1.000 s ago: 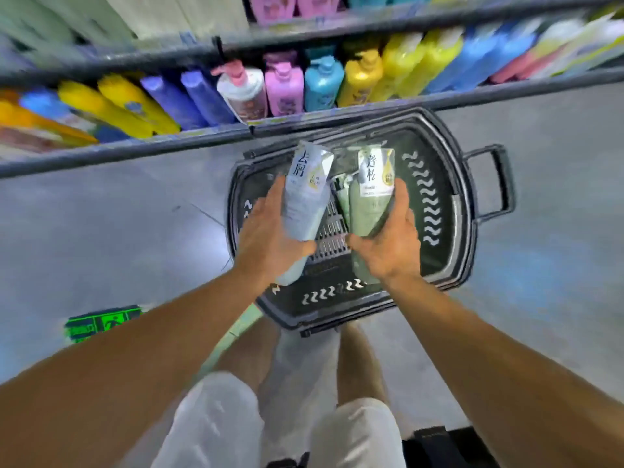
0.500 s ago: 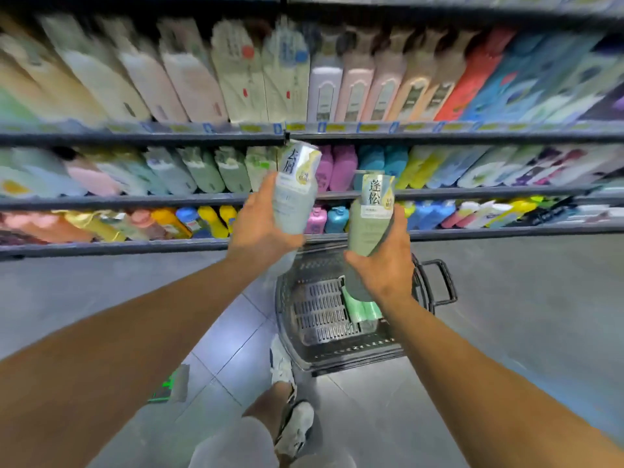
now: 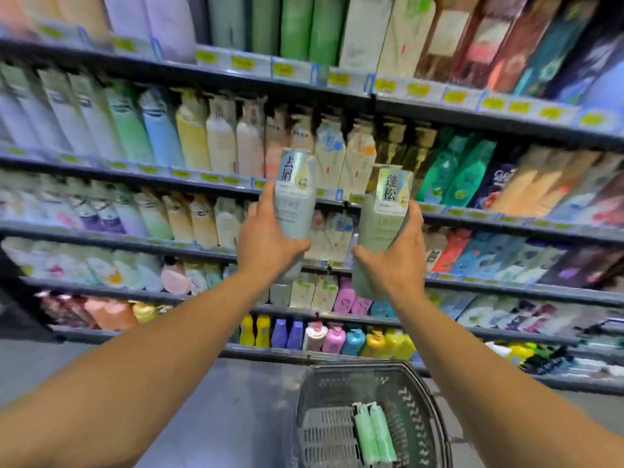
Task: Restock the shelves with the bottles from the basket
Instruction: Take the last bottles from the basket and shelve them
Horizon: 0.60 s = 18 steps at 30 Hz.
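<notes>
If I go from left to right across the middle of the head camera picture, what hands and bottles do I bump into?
Left hand → pale blue-grey bottle → sage-green bottle → right hand.

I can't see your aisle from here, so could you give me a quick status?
Left hand grips pale blue bottle; right hand grips green bottle. Both raised before shelves. Two green bottles in basket.

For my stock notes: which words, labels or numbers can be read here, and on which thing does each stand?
"去屑": pale blue bottle, held in left hand.
"蓬松": pale green bottle, held in right hand.
Yellow shelf price tags: too blurred.
Shelf bottle labels, green bottles in basket: unreadable.
</notes>
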{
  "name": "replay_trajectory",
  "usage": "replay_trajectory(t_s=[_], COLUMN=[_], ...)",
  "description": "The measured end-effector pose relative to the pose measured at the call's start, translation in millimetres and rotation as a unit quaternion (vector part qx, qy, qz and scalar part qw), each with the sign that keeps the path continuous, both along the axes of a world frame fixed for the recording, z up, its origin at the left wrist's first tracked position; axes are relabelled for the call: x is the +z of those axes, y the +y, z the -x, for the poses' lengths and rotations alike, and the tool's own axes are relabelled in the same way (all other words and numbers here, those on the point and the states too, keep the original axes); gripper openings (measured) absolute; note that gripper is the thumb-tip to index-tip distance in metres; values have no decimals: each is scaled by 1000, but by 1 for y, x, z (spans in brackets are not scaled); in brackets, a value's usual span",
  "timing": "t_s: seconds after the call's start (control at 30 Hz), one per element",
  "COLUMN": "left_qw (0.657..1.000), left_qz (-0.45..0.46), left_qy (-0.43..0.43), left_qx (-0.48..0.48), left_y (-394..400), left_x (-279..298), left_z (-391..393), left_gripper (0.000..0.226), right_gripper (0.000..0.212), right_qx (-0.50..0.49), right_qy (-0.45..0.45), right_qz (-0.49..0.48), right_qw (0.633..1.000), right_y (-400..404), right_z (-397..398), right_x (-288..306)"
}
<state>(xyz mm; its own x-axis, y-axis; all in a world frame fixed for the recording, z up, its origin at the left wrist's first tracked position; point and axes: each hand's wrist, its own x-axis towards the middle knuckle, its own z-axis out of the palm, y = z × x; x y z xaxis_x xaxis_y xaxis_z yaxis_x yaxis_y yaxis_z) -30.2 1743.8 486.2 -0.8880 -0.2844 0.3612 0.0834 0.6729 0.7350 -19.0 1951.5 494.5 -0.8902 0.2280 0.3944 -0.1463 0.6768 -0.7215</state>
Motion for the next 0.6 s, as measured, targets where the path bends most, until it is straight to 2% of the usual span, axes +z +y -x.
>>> replay_trajectory(t_s=[0.33,0.6], left_qw=[990,985], left_qz=[-14,-6], left_qy=[138,175], left_qx=[7,-1], left_y=[-117,-206], left_x=[101,143], left_z=[11,37], left_gripper=[112,115], right_gripper=[116,114], right_qx=[25,31], right_qy=[110,159], right_qz=[15,34], right_qw=[994,986], right_y=[-117,-197], right_z=[23,53], right_x=[94,128])
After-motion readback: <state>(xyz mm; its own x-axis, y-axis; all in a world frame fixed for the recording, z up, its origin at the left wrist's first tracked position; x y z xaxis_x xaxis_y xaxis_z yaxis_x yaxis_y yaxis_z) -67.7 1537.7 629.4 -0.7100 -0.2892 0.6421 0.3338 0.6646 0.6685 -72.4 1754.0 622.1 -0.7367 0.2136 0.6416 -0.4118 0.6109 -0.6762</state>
